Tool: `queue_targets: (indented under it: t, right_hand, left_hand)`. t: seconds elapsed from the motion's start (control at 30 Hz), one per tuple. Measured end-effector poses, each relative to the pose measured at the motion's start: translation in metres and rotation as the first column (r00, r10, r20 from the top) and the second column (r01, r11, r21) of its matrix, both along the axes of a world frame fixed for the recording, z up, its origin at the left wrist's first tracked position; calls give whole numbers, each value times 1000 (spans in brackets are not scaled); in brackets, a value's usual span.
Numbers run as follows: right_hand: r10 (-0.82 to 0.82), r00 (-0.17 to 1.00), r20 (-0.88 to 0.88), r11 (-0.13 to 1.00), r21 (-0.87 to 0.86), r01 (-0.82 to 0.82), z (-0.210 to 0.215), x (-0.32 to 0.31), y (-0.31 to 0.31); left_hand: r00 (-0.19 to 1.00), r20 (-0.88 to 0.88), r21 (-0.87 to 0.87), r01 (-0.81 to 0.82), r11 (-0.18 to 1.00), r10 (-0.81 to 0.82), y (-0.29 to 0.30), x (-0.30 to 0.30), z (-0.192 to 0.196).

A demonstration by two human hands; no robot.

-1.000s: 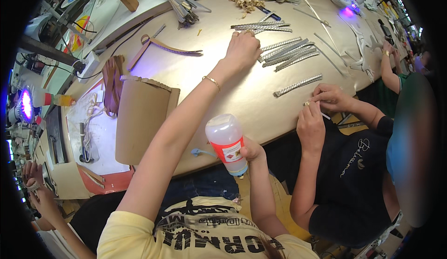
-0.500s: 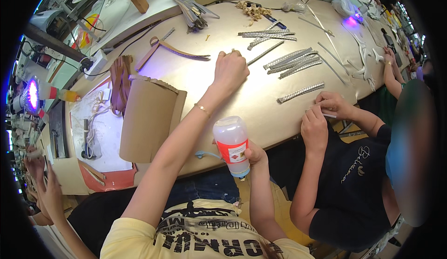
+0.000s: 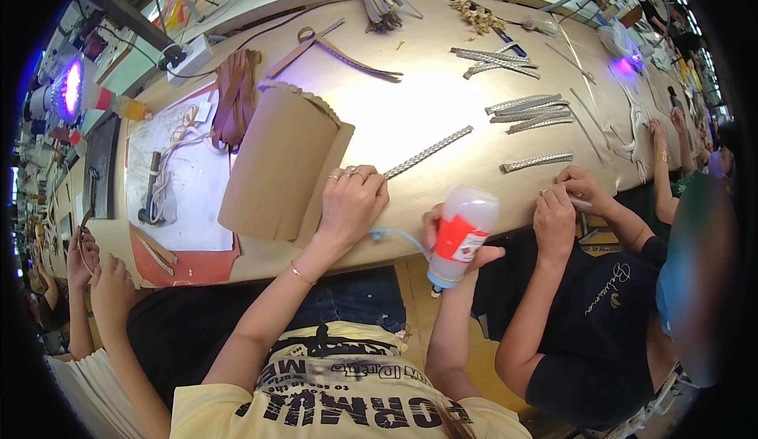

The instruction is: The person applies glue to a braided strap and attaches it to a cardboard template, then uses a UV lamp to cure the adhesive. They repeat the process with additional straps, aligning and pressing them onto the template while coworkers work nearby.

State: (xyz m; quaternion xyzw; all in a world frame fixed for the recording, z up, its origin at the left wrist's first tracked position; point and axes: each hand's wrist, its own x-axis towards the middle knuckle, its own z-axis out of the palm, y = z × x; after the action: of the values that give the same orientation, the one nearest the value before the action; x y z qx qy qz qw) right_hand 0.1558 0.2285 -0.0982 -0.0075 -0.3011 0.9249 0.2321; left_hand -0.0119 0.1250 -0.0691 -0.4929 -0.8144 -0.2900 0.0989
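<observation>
My left hand is closed around the near end of a silver braided strap, close to the table's front edge. The strap's free part slants up and right over the tabletop. In my right hand is a translucent squeeze bottle with a red label, tilted so its blue cap points down. More braided straps lie beyond, to the right: a crossed group, a stacked group and a single strap.
A curved brown cardboard piece stands left of my left hand, with brown leather strips behind it. Grey strips lie at the back. On the right, a co-worker's hands hold something small. A lit lamp is far left.
My left hand has drawn back toward the table's front edge with the braided strap in it. My right hand has turned the bottle to a different tilt. The whole view has shifted.
</observation>
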Motion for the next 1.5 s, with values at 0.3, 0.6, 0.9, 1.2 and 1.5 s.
queue_targets:
  t: [0.3, 0.6, 0.9, 1.2, 1.5]
  right_hand:
    - [-232, 972, -38, 966, 111, 235, 47, 19, 15]
    - [-248, 948, -200, 956, 107, 272, 88, 10, 27]
    - [-266, 948, -176, 897, 316, 310, 95, 19, 34]
    - [-652, 746, 136, 691, 510, 512, 86, 6, 28]
    - [-732, 674, 104, 557, 662, 502, 88, -12, 45]
  left_hand:
    - [976, 146, -45, 172, 984, -164, 10, -10, 0]
    - [573, 816, 30, 75, 997, -68, -13, -22, 16]
    - [870, 394, -198, 395, 897, -296, -19, -38, 20]
    - [996, 34, -52, 83, 995, -82, 49, 7, 2]
    - [903, 254, -145, 389, 910, -346, 16, 21, -14]
